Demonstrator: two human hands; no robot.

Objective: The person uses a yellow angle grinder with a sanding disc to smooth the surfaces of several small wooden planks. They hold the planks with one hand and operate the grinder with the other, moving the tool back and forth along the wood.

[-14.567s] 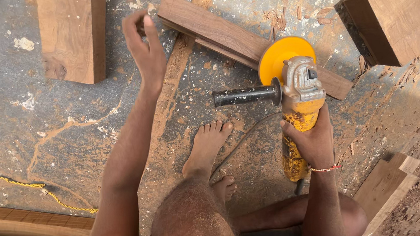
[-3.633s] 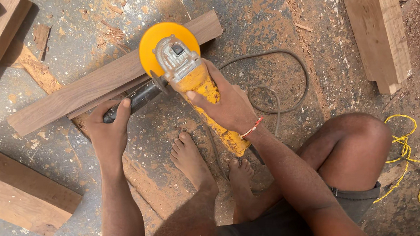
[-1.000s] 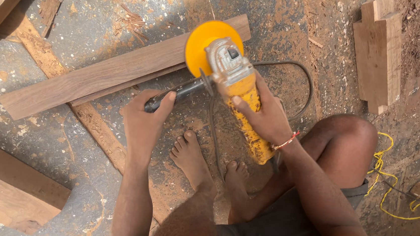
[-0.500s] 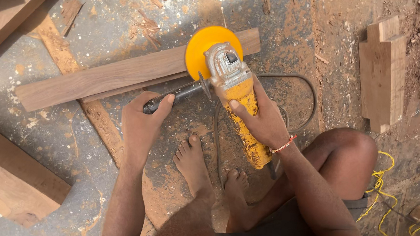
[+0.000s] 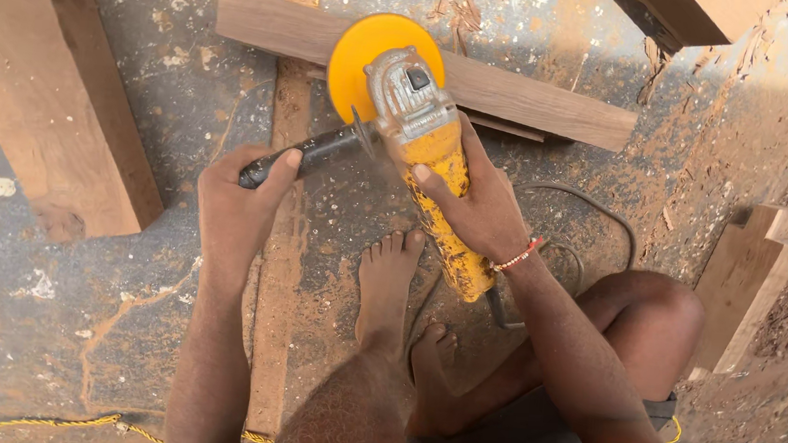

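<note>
A thick timber block (image 5: 66, 102) lay upper left. The long plank (image 5: 516, 95) crossed the top, under the yellow angle grinder (image 5: 411, 129). The right hand (image 5: 475, 204) gripped its body, the left hand (image 5: 236, 200) its side handle: sanding seemingly underway, needing steady pressure along the plank.

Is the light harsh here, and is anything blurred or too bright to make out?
Head view: strong, warm sunlight; the top right floor is washed pale, and a dark shadow sits under the wooden block. The angle grinder, left hand and right hand look sharp. The yellow disc guard is bright, not glaring. Edges bend only slightly.
</note>
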